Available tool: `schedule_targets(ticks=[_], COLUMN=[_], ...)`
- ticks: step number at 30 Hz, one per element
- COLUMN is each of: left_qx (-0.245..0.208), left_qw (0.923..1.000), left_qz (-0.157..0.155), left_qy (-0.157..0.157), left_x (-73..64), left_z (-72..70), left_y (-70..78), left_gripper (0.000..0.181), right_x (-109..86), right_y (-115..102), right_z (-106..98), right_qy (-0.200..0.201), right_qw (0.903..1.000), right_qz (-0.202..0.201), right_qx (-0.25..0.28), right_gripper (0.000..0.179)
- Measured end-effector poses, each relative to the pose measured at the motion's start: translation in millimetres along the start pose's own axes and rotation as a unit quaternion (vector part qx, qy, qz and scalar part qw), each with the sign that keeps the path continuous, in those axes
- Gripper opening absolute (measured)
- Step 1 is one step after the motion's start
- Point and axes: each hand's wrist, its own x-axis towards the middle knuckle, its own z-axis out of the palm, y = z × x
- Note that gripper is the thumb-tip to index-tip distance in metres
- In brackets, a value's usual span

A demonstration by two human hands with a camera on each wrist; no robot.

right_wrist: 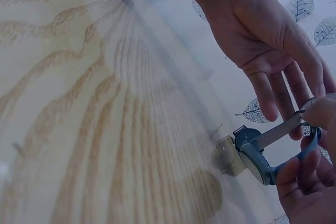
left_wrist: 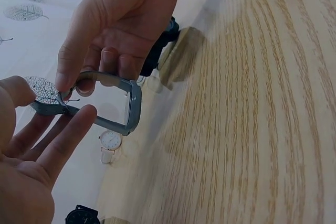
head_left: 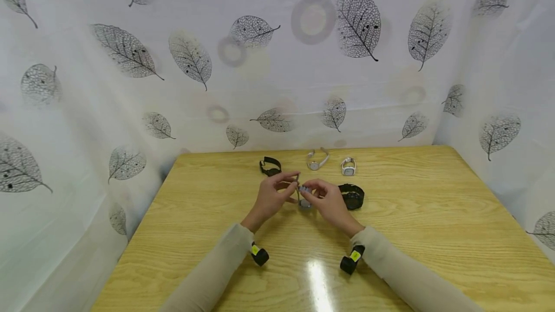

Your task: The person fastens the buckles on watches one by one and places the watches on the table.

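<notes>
A wristwatch with a grey-blue strap is held above the table between both hands. Its strap forms a loop in the left wrist view, with the case at one end and the strap ends meeting at the other. My left hand pinches one strap part near the buckle. Thumb and fingertips of my right hand pinch the strap beside it. Fingers partly cover the buckle, so I cannot tell whether it is fastened. The dial is turned away in the left wrist view.
A black watch lies behind my left hand, and another black watch lies right of my right hand. Farther back are a round-faced white watch and a square white watch. Leaf-printed cloth borders the wooden table.
</notes>
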Motion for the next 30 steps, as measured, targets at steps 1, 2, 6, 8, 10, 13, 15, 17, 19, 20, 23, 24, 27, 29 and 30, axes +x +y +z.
schedule_targets(ticks=[1,2,6,8,10,13,15,17,19,20,23,24,27,29,30], left_qx=[-0.003,-0.007,-0.011,-0.011,-0.008,-0.003,0.0,0.0,-0.001,-0.003,0.001,0.005,0.017,0.022,0.024], left_qw=[1.0,1.0,0.9997,0.9996,0.9997,0.9999,0.9999,0.9999,0.9999,0.9998,0.9998,0.9997,0.9995,0.9993,0.9992], left_qz=[-0.001,-0.002,-0.003,-0.003,-0.002,0.003,0.007,0.011,0.013,0.016,0.022,0.024,0.027,0.03,0.031], left_qy=[-0.002,-0.006,-0.023,-0.025,-0.022,-0.015,-0.014,-0.012,-0.009,-0.008,-0.003,-0.002,-0.002,-0.004,-0.006], left_x=[-0.2,-0.2,1.0,2.3,3.7,4.9,5.4,5.1,5.0,5.0,5.4,5.7,5.9,5.6,5.5], left_z=[0.2,0.5,0.7,0.3,-0.4,-1.3,-1.4,-1.6,-1.7,-1.8,-2.2,-2.3,-2.6,-2.6,-2.6], left_y=[0.5,0.9,0.8,0.1,0.3,2.9,5.7,8.3,9.7,10.4,11.1,11.3,11.9,12.9,13.3], left_gripper=[0.031,0.031,0.03,0.03,0.031,0.031,0.031,0.031,0.031,0.032,0.032,0.032,0.033,0.034,0.033], right_x=[-0.1,-0.3,-1.5,-1.7,-1.5,-0.9,-0.5,-0.3,-0.1,0.1,0.4,0.4,-0.1,-0.4,-0.6], right_y=[-0.4,-0.7,-2.1,-1.9,-0.4,1.9,3.7,4.1,4.5,4.3,2.4,2.0,0.6,0.2,0.3], right_z=[-0.3,-0.7,-2.0,-2.8,-3.5,-4.6,-5.3,-6.0,-6.4,-6.5,-6.8,-6.8,-6.9,-6.8,-6.6], right_qy=[-0.001,-0.003,-0.007,-0.008,-0.01,-0.018,-0.025,-0.032,-0.035,-0.035,-0.033,-0.032,-0.029,-0.027,-0.027], right_qw=[1.0,1.0,0.9998,0.9999,0.9999,0.9998,0.9995,0.9993,0.9992,0.9991,0.9991,0.9991,0.9993,0.9994,0.9994], right_qz=[-0.001,-0.003,-0.007,-0.005,-0.006,-0.008,-0.012,-0.014,-0.017,-0.02,-0.025,-0.026,-0.024,-0.022,-0.022], right_qx=[0.004,0.008,0.016,0.013,0.009,0.01,0.012,0.012,0.011,0.009,0.007,0.007,0.005,0.002,0.001], right_gripper=[0.023,0.023,0.023,0.023,0.022,0.019,0.019,0.019,0.02,0.021,0.021,0.021,0.02,0.019,0.019])
